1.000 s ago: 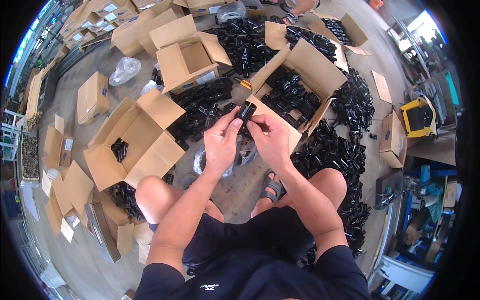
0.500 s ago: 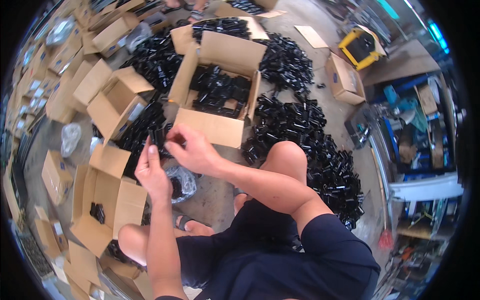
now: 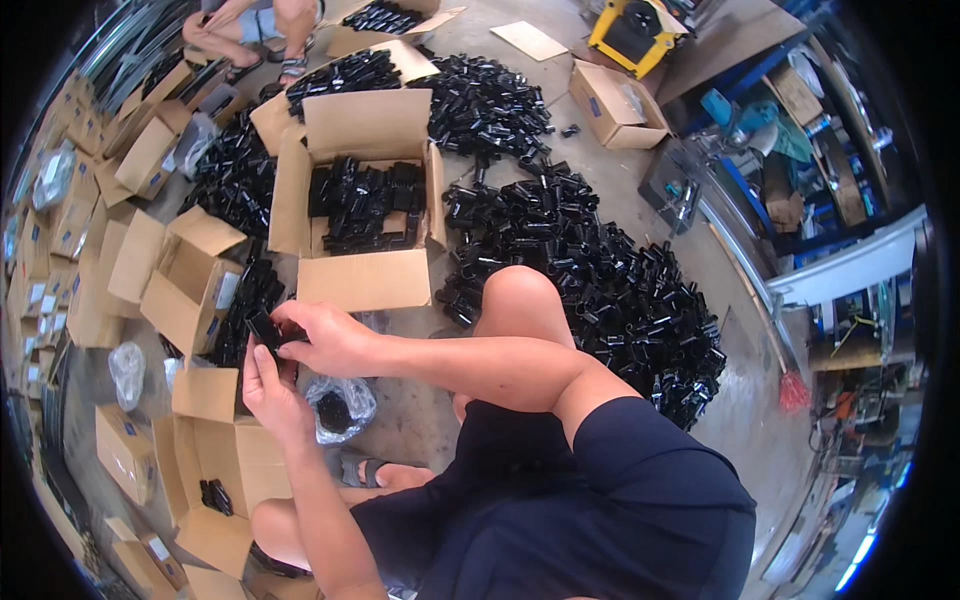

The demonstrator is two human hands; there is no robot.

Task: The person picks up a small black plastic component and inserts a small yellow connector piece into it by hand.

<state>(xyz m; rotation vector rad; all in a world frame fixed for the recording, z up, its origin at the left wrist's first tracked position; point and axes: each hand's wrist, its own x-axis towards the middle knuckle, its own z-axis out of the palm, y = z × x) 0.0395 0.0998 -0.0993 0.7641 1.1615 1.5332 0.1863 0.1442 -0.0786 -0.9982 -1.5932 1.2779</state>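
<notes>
You hold a black part (image 3: 264, 330) between both hands, out ahead of your left knee, with a strip of black pieces (image 3: 255, 283) spread on the floor beyond it. Your left hand (image 3: 278, 398) grips the part from below, its thumb on the near side and its fingers running up along the left edge. Your right hand (image 3: 328, 338), its forearm reaching across your body, closes on the part from the right with thumb and bent fingers; the exact spots where its fingertips press are hidden. The part sits tilted at the tips of both hands, clear of either palm. Just beside your left wrist, on the floor, rests a clear plastic bag (image 3: 362, 402) with something black in it. Ahead of your right hand stands a large open carton (image 3: 365, 280), its near flap folded out toward you and black pieces lying inside. Below and left of your hands, another open carton (image 3: 240, 460) holds only a few black pieces near its far left corner. A broad heap (image 3: 590, 275) of black pieces covers the floor to your right, past your raised right knee, and another heap (image 3: 480, 105) lies beyond the large carton. Farther off, a second person (image 3: 292, 28) in sandals appears at upper left, a yellow-framed object (image 3: 655, 55) stands at upper right, and a red broom head (image 3: 793, 391) rests near the right-hand shelving.
</notes>
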